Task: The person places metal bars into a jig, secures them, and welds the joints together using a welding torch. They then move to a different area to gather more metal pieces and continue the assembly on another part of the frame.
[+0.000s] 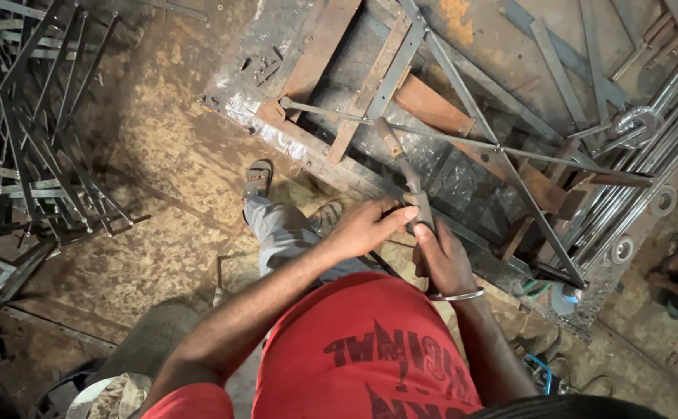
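My left hand (368,225) and my right hand (441,257) meet at the near end of a short metal tool or bar (401,164) that slants up over a frame of thin steel rods and flat strips (502,155). The right hand is closed round the bar's lower end. The left hand's fingers press on the same end from the left. A metal bangle (457,296) circles my right wrist. The frame lies on a steel work plate (292,124) in front of me. My red shirt fills the bottom of the view.
A stack of welded rod frames (36,132) stands at the left. A bundle of long shiny rods (649,155) lies at the right, with metal rings (663,200) beside it. My sandalled feet (258,180) rest on the dusty floor. Another person's arm (676,291) shows at the right edge.
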